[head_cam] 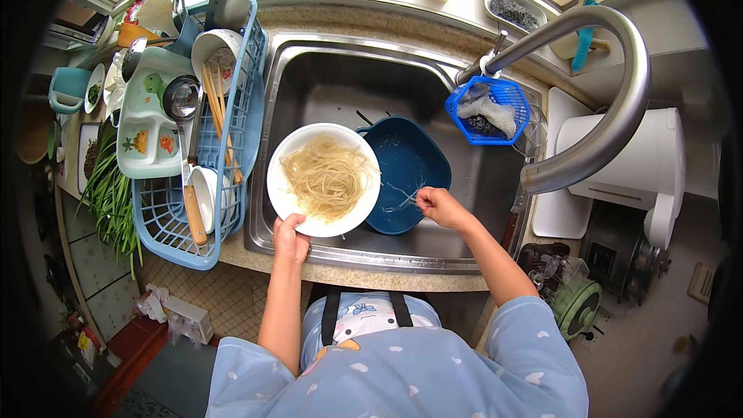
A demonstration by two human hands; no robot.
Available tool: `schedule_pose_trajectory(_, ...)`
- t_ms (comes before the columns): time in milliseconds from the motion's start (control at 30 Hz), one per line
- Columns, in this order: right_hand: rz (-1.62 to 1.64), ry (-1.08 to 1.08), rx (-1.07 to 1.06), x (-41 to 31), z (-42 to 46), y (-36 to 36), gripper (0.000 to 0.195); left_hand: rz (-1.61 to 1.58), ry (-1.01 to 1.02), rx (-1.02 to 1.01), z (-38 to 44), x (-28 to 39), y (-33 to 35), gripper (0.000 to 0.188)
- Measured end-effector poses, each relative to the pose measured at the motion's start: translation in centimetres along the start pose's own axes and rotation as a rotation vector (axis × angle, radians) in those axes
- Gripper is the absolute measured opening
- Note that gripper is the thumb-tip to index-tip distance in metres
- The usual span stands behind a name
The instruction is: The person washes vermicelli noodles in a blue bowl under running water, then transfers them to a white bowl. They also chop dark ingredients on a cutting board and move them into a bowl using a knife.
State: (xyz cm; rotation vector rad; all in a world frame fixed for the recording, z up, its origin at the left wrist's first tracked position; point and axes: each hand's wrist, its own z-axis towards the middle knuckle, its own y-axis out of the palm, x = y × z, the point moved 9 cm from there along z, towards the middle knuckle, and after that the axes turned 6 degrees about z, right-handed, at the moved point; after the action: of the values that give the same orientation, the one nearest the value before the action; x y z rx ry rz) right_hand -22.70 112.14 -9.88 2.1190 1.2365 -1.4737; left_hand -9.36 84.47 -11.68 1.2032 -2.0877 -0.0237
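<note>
My left hand (292, 240) grips the near rim of a white plate (290, 215), its thumb on top. A tangled heap of translucent glass noodles (329, 177) lies on that plate, which is over the left part of the sink. Partly covered by the plate, a dark blue basin (406, 151) sits in the sink with what looks like water inside. Above its right edge, my right hand (435, 204) pinches a few loose noodle strands (400, 196) that trail over the basin.
A curved steel faucet (630, 69) arches over the right of the stainless-steel sink (342, 78). Beneath its base hangs a blue strainer basket (490, 110). On the left stands a blue dish rack (174, 244) with a ladle (184, 104), chopsticks (215, 110) and a cleaver (223, 8). Green chives (113, 197) lie beyond.
</note>
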Motion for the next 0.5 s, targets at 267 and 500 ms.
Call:
schedule_pose_trajectory(267,0.231,-0.036,0.141,-16.3,-1.8,-4.9,0.018,0.126,-0.006,-0.056,2.8,-1.2,0.9,0.045)
schedule_pose_trajectory(500,0.444,-0.343,0.261,-25.1,-1.2,-3.6,0.028,0.173,-0.078,-0.166,3.5,-3.1,3.4,0.042)
